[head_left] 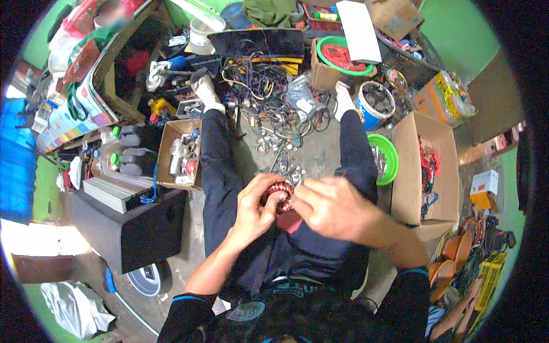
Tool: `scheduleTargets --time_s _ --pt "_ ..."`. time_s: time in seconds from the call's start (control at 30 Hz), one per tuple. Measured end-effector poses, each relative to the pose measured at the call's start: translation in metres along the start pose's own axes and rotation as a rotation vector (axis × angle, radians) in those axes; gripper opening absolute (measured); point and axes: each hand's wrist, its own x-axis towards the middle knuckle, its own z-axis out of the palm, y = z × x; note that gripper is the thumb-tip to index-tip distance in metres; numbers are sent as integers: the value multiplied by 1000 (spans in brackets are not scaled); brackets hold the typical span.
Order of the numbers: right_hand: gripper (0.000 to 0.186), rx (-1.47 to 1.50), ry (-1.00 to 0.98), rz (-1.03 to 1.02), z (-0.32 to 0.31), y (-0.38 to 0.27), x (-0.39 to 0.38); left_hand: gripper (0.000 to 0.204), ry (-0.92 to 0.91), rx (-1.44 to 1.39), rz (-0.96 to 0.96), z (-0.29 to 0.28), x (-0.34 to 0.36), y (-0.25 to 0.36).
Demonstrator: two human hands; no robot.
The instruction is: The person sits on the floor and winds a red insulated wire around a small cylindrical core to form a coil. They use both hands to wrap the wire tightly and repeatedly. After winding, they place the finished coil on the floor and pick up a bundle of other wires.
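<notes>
My left hand [258, 204] is closed around a ring-shaped coil [279, 188] wound with shiny copper-red wire, its thumb pressed on the near side. Against the coil's right side, my right hand [330, 207] has its fingers pinched together. What those fingers grip, perhaps a wire end, is too small and blurred to make out. A flat pinkish-red piece [289, 221] shows just below the coil, between my thighs. Small metal parts [290, 171] lie scattered on the floor beyond my hands.
A heap of tangled cables [257, 86] lies between my feet. Left are a box of parts [164, 151] and a black speaker-like cabinet [128, 228]. Right stand a green basin [390, 157], a large cardboard box [405, 171] and a paint bucket [366, 117]. Another person's limbs [466, 306] show at lower right.
</notes>
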Motion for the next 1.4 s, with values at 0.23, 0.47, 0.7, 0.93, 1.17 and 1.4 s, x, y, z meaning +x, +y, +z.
scheduleTargets --time_s 0.23,0.47,0.7,0.93,1.17,1.4 --pt "17 -128 258 220 48 -29 -7 24 158 -265 -145 10 9 6" --pt "23 151 199 301 24 -16 -7 27 75 -471 -207 -4 17 13" --pt "40 565 532 568 33 4 -4 29 3 -563 -33 -4 19 22" --pt "47 651 524 565 57 -2 -1 35 -4 -434 -36 5 14 17" --pt "36 462 476 635 67 -13 10 33 37 -57 153 2 21 17" --pt "33 1498 244 581 65 11 -16 30 57 -26 122 -4 26 26"
